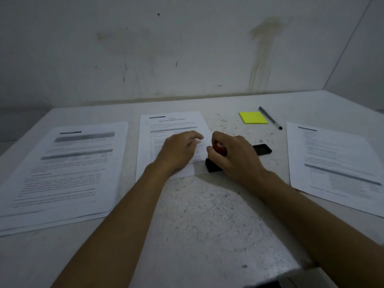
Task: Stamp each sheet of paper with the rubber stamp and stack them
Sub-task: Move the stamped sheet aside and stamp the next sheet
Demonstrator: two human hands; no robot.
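Observation:
A single printed sheet (172, 123) lies in the middle of the table. My left hand (178, 150) rests on it with fingers relaxed and flat. Just right of the sheet's edge, my right hand (234, 156) grips the red handle of the rubber stamp (219, 147), which stands on a black ink pad (213, 166). The pad's open black lid (262, 149) shows behind my right hand. A stack of printed sheets (68, 167) lies at the left. Another printed sheet or stack (336, 163) lies at the right.
A yellow sticky-note pad (253, 117) and a black pen (270, 117) lie at the back right. The speckled white table (207, 215) meets a stained wall behind, and its front edge drops off at the lower right.

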